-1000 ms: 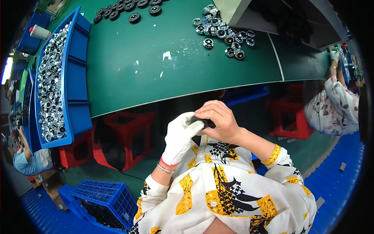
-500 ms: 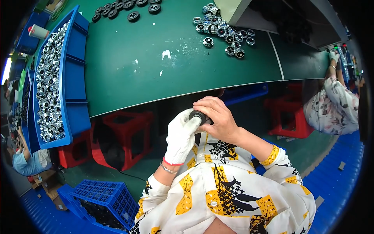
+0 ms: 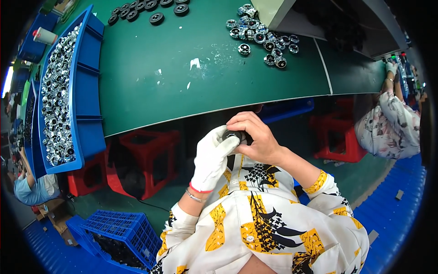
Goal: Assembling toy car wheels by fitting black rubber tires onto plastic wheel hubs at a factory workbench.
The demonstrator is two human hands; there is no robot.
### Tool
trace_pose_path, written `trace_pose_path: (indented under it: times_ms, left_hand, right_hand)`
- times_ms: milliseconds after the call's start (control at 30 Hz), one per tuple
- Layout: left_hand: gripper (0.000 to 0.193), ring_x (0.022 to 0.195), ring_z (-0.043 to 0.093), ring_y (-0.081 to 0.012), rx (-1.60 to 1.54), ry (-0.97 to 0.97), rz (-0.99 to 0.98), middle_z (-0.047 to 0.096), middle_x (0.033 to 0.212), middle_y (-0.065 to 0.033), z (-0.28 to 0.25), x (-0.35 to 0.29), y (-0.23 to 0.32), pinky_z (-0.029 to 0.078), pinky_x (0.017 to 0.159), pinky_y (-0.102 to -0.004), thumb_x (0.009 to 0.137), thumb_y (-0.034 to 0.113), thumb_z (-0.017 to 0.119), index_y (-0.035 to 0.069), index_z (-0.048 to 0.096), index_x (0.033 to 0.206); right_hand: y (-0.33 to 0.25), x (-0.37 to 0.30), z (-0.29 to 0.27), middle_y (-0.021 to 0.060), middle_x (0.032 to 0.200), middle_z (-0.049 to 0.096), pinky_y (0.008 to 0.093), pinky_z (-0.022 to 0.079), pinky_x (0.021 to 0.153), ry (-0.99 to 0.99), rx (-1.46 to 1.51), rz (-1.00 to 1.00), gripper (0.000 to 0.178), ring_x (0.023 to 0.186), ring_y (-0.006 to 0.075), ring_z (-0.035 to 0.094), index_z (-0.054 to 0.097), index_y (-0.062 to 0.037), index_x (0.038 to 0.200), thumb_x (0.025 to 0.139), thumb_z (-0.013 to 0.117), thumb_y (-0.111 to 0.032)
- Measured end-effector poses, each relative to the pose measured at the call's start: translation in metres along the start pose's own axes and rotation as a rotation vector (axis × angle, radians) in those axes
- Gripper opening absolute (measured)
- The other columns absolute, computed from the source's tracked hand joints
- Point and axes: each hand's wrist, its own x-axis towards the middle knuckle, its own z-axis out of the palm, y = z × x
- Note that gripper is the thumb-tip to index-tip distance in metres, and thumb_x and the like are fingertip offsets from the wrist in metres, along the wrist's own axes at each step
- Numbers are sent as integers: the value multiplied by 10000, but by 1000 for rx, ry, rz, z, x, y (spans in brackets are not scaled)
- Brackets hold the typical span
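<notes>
Both hands meet in front of my chest, just off the near edge of the green bench, around a small black wheel [image 3: 232, 133]. My left hand [image 3: 209, 157], in a white glove, grips it from the left with the thumb pressed on its face. From the other side my bare right hand [image 3: 257, 138] curls its fingers over the wheel's top and right edge. Fingers cover much of the wheel, and its centre is hard to make out. Black wheels [image 3: 156, 18] lie in rows at the bench's far left, and shiny chrome wheel hubs [image 3: 244, 49] are heaped at the far middle.
A long blue bin [image 3: 87, 93] full of chrome hubs stands on the left. A pale machine housing [image 3: 273, 13] rises at the far right. Red stools [image 3: 143, 164] are under the bench, with a blue crate [image 3: 121, 233] at lower left. Co-workers sit on both sides.
The wheel has turned or tilted slightly between my hands, and my gloved thumb has shifted a little on its face. Both hands otherwise stay in place.
</notes>
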Motion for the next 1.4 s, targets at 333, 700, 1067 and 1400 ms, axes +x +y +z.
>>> trace_pose_path:
  times_ms: [333,700,1067,1400]
  left_hand:
    - [357,889,618,-152,34,107,136,620,1022,-111,5,0,0,515,787,-263,838,0,601,-83,538,1179]
    - [333,888,609,-140,-29,44,18,615,1015,-95,0,-1,-3,530,755,-263,853,45,614,-74,546,1156]
    - [364,905,612,-130,190,35,79,621,1044,-103,-5,-1,2,537,808,-275,836,-18,638,-72,547,1184]
    - [610,1169,533,-234,-103,-49,248,503,1306,-166,6,-12,11,464,955,-310,778,-107,631,-39,415,1345]
  right_hand:
    - [1,-1,9,84,1078,619,366,459,882,60,-95,-50,499,1007,267,584,602,-47,1021,568,809,-18]
    - [-3,0,0,100,1143,550,364,463,866,86,0,68,451,994,284,563,584,-48,1030,618,765,-21]
    - [-6,1,-4,102,1055,606,368,461,885,-16,5,22,506,1035,284,570,602,-40,1050,583,794,-6]
    - [2,-2,-8,82,877,606,297,505,589,211,-183,-195,358,746,232,606,610,-55,903,603,683,126]
